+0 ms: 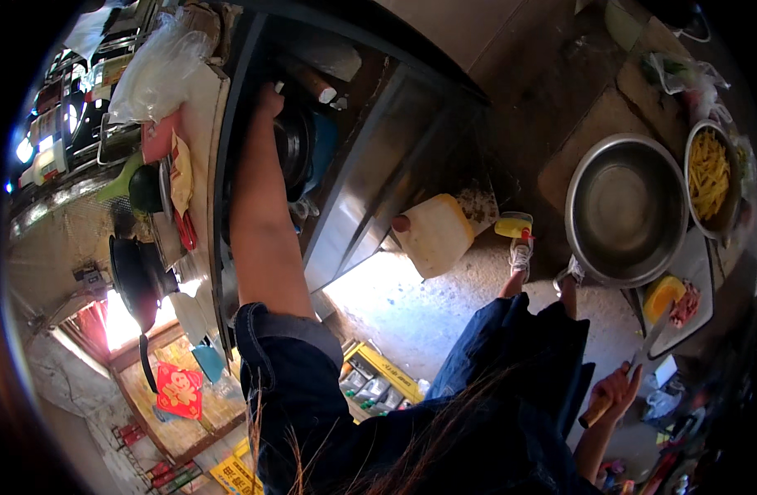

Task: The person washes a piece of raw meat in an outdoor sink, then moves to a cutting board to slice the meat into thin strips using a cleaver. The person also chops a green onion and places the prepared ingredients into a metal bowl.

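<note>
My left hand (pixel 269 102) reaches deep into a steel shelf under the counter and rests at the rim of a stack of black pans (pixel 294 147). Its fingers are hidden, so its grip cannot be made out. Low at the right, my right hand (pixel 616 391) is closed around the wooden handle of a knife (pixel 649 340). The blade points up toward a white cutting board (pixel 699 320) that holds a yellow chunk (pixel 662 295) and some red meat (pixel 686 302).
A large empty steel bowl (pixel 626 210) sits beside a smaller bowl of yellow strips (pixel 710 175). A pale yellow jerrycan (pixel 433 235) stands on the floor. A black wok (pixel 136 276), a plastic bag (pixel 159 70) and clutter lie on the counter at left.
</note>
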The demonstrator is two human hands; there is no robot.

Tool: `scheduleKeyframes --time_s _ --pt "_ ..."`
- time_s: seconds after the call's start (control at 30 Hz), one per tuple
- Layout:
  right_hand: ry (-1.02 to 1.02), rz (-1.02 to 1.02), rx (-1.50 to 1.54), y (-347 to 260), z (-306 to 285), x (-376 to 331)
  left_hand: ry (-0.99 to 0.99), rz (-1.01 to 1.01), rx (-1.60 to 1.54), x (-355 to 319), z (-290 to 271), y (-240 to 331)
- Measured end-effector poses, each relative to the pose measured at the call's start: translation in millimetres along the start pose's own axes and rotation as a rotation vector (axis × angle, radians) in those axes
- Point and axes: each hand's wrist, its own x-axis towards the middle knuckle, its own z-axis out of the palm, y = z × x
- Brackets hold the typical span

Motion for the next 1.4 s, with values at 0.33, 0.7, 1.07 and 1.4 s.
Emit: scheduleKeyframes --time_s 0.33,0.7,1.07,1.4 --pt "-0.049 -0.002 0.069 28 -16 -18 0.729 0.132 -0.083 -92 -88 84" --pt "0.01 -0.123 0.2 25 -17 -48 0.888 0.583 0.068 -229 -121 221" --pt "0.054 -0.133 0.086 -55 -73 -66 0.602 0.912 -0.573 -391 -154 398" --pt "-0.029 -0.141 0.159 -209 -126 -103 0.073 0.804 -0.584 -485 -125 638"
